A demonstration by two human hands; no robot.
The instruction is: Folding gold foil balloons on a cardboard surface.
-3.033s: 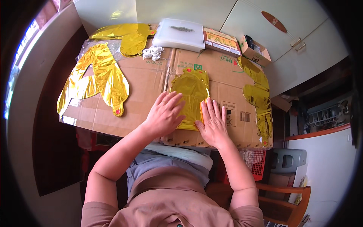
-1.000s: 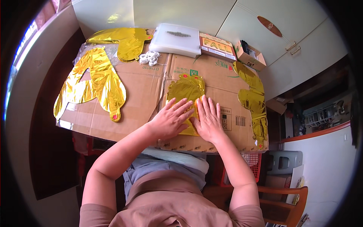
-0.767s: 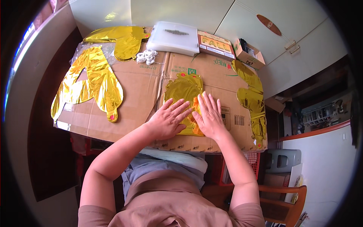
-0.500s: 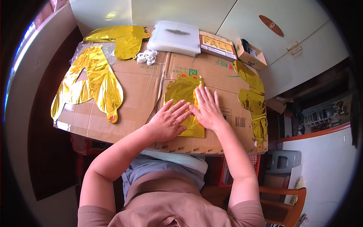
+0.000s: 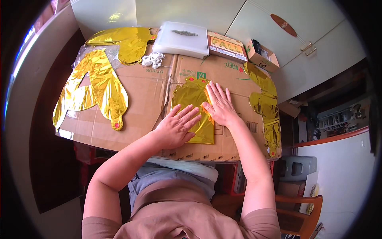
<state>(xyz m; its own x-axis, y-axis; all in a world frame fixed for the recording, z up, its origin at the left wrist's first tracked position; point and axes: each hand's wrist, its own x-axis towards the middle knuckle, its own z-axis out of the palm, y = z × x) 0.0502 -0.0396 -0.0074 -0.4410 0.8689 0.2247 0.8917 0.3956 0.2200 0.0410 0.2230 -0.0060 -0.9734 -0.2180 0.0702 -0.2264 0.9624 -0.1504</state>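
A folded gold foil balloon (image 5: 187,95) lies flat on the cardboard in front of me, with small red marks along its far edge. My left hand (image 5: 178,126) rests palm down on its near left part, fingers spread. Along the balloon's right edge lies my right hand (image 5: 219,105), also flat, its fingers stretched out and pointing away from me. Crinkled foil with an orange tint shows beside the right fingers. Both hands are open and pressed to the foil; what is under the palms is hidden.
An A-shaped gold foil balloon (image 5: 105,91) lies at the left, another (image 5: 133,47) behind it, and a third (image 5: 264,105) at the right. White string (image 5: 153,59), a translucent plastic case (image 5: 181,40), a printed box (image 5: 227,47) and a small carton (image 5: 260,57) line the back.
My right hand has slid a little farther from me along the balloon's right edge, and its thumb has parted from the left fingers. My left hand has stayed in place.
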